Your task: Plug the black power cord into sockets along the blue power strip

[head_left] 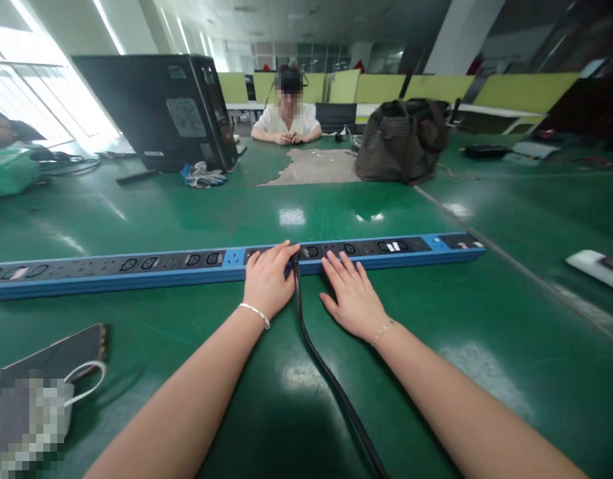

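Observation:
A long blue power strip (pixel 207 276) with a black socket face lies across the green table. Near its middle, a black cable (pixel 316 356) ends in a plug at the sockets and trails toward me. My left hand (pixel 270 283) is closed at this plug, index finger and thumb beside it, the other fingers bent over the strip. The plug is mostly hidden by the fingers. Just right of the cable, my right hand (pixel 354 299) rests with spread fingers, its fingertips on the strip's front part and the thumb apart, holding nothing.
A phone (pixel 62 349) and a white strap loop (pixel 90 379) lie at left front. Behind the strip are a black computer case (pixel 151 110), gloves (pixel 204 176) and a dark bag (pixel 403 143). A person (pixel 286 120) sits opposite. A white object (pixel 598 266) lies at right.

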Motion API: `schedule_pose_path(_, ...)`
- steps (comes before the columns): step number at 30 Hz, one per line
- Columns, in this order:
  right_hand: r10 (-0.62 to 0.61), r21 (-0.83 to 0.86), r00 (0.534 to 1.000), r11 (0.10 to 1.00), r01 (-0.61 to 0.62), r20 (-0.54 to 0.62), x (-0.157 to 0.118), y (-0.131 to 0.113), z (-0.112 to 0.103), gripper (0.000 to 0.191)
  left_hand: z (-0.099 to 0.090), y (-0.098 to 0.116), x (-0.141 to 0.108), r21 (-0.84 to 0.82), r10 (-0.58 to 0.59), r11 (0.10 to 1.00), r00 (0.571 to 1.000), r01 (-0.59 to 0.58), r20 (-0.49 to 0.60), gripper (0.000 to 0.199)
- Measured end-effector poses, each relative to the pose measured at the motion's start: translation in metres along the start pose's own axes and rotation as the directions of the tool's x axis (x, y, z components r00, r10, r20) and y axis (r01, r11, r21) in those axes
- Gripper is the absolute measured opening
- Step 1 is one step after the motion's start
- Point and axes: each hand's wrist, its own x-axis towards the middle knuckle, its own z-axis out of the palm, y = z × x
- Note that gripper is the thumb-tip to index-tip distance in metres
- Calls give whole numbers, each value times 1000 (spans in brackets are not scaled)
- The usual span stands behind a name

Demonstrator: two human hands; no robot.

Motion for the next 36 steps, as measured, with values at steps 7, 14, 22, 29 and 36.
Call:
schedule_pose_path(7, 32, 67, 991, 998, -23, -128, 23, 3, 6, 53, 5, 3, 2, 37, -6, 999, 1000, 7, -3, 34)
schedule_pose_path(14, 35, 31, 990, 999, -31, -138, 56, 13, 1, 63, 9, 1, 4, 29, -11, 1000, 1000, 11, -14, 31)
schedule_pose_path(22, 11, 24, 987, 1000, -7, -162, 63, 15, 0, 64, 5, 3, 4, 34, -25, 999, 1000, 25, -6, 33)
schedule_pose_path(29, 4, 32, 988, 999, 1, -156, 43, 12, -9, 66, 1, 8, -5, 73, 52, 996, 999, -51, -1, 30)
schedule_pose_path(36, 33, 41, 989, 999, -27, -146, 28, 14, -16, 65, 1, 16, -11, 68, 113, 991, 994, -113, -1, 30)
